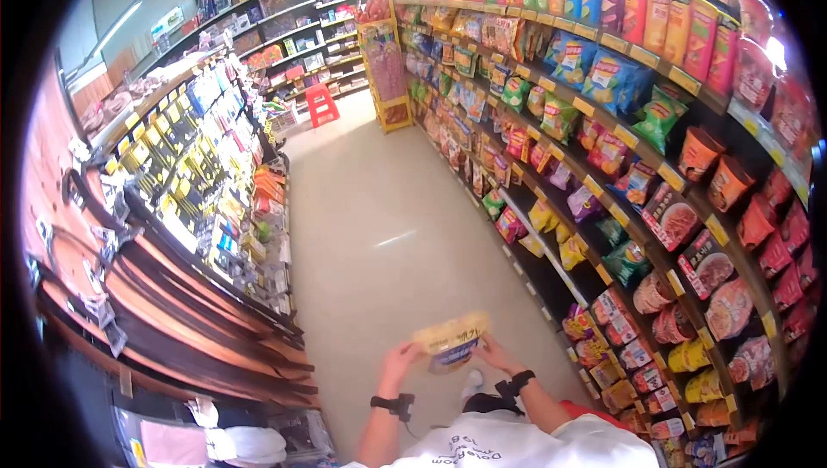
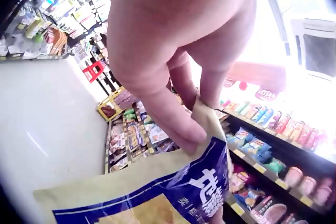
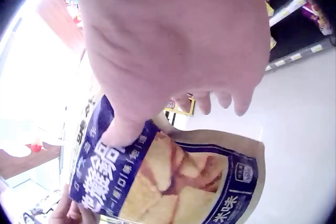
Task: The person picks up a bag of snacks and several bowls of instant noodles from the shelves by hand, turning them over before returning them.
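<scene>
A cream and dark blue snack bag [image 1: 450,343] is stretched between both hands in front of the body, over the aisle floor. My left hand [image 1: 401,359] pinches one corner of it; the left wrist view shows the thumb and fingers on the bag's pale edge [image 2: 136,169]. On the opposite side my right hand [image 1: 496,352] grips the bag. In the right wrist view its thumb [image 3: 126,131] presses on the blue printed front, above a picture of golden crisps [image 3: 173,182]. The other fingers of that hand are partly hidden behind it.
Packed snack shelves [image 1: 594,179] line the right side. Belts [image 1: 198,304] and hanging packets [image 1: 185,136] line the left. A red stool [image 1: 321,106] and a yellow display stand [image 1: 383,71] stand at the aisle's far end. A shoe [image 1: 473,382] shows on the pale floor [image 1: 370,209].
</scene>
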`<action>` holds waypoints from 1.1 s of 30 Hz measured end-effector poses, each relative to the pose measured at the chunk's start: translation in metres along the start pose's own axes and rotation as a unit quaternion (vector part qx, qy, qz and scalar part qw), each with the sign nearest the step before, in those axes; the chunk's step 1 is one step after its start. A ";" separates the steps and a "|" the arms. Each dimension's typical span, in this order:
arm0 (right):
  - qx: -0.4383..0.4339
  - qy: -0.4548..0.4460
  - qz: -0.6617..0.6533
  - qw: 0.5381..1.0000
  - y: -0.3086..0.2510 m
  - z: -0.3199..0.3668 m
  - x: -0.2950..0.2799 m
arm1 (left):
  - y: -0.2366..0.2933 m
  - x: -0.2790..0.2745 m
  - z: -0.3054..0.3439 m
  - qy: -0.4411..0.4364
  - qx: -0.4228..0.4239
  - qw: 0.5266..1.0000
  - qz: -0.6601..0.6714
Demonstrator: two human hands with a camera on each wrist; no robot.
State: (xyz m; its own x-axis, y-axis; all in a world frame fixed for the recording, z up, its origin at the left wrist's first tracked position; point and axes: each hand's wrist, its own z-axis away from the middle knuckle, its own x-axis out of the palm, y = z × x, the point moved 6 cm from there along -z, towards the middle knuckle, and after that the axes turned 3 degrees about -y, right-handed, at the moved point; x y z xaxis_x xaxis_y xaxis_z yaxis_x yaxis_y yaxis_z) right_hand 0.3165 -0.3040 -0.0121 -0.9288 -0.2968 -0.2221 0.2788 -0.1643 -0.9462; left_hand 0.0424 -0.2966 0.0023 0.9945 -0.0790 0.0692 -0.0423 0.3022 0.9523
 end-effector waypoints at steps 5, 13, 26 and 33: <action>-0.038 0.003 -0.027 0.999 -0.017 -0.120 -0.064 | 0.102 0.030 -0.078 0.022 0.013 1.000 0.014; -0.058 0.131 -0.022 0.989 -0.153 -0.236 -0.163 | 0.198 0.052 -0.231 -0.003 0.169 0.982 0.081; -0.008 0.252 -0.095 0.963 -0.144 -0.448 -0.231 | 0.245 0.066 -0.506 -0.065 0.113 0.991 0.038; -0.033 0.257 -0.082 0.962 -0.163 -0.623 -0.320 | 0.292 0.094 -0.728 -0.096 0.089 0.991 0.022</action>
State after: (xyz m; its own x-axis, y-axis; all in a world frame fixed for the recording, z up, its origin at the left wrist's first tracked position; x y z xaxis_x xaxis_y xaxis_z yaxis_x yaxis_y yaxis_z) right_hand 0.4159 0.4039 0.0670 -0.9620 0.2352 -0.1389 0.1170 -0.1049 -0.9876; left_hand 0.1938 0.4757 0.0708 0.9554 -0.2542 0.1503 -0.1180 0.1379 0.9834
